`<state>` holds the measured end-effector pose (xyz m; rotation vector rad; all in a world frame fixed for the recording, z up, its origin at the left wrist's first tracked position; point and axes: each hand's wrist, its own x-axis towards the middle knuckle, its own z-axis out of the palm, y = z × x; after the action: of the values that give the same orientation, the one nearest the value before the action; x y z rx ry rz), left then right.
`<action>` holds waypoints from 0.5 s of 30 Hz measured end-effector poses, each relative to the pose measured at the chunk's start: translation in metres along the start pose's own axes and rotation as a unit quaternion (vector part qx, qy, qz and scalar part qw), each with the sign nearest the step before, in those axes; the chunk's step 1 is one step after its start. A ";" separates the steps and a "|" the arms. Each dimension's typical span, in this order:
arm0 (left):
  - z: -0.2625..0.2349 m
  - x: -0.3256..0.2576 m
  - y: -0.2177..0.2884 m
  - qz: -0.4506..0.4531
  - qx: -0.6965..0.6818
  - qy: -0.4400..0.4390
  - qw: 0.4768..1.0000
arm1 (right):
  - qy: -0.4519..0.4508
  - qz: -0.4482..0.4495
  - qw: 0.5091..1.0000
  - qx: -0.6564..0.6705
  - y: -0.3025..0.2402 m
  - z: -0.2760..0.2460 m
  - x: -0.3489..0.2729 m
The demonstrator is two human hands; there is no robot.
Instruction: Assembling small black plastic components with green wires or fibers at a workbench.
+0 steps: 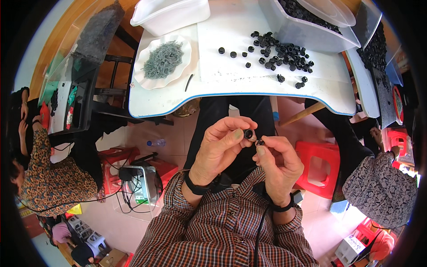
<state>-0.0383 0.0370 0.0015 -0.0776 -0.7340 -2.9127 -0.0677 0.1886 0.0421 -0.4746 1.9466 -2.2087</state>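
Above my lap, in front of the table edge, my two hands nearly meet. My left hand (218, 149) pinches a small black round cap (248, 134) with its hollow side showing, between thumb and fingers. My right hand (279, 167) is closed on a smaller black piece (259, 143), held just below and to the right of the cap; its exact form is partly hidden by the fingertips. Loose black caps (278, 58) lie scattered on the white table (209, 84). A white scalloped plate (138, 75) there holds a heap of thin grey-green pins (163, 60).
A white tub (173, 18) and a clear bin (307, 38) of black parts stand at the table's back. A thin black strip (189, 82) lies beside the plate. Co-workers sit left (58, 178) and right (378, 187). Red stools (318, 171) flank me.
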 end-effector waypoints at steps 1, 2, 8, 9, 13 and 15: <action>-0.001 0.001 -0.001 0.003 0.002 -0.006 1.000 | -0.002 -0.008 1.000 -0.012 0.000 -0.001 0.000; -0.001 0.002 -0.001 0.006 0.004 -0.013 1.000 | -0.004 -0.016 1.000 -0.024 -0.001 -0.001 0.001; 0.005 0.005 0.004 -0.015 0.035 0.037 0.999 | -0.016 -0.024 0.999 -0.028 -0.004 0.002 0.008; 0.006 0.003 0.006 -0.002 0.040 0.040 0.998 | -0.029 -0.027 0.999 -0.023 -0.005 0.004 0.008; 0.008 -0.002 0.006 -0.004 0.031 0.047 0.998 | 0.009 -0.002 0.999 -0.046 -0.006 0.010 0.001; 0.004 0.000 0.001 -0.013 0.020 0.039 0.999 | 0.033 -0.001 0.997 -0.066 -0.003 0.011 0.000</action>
<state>-0.0378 0.0378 0.0052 0.0499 -0.7853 -2.9055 -0.0638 0.1785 0.0459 -0.4257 2.1379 -2.1314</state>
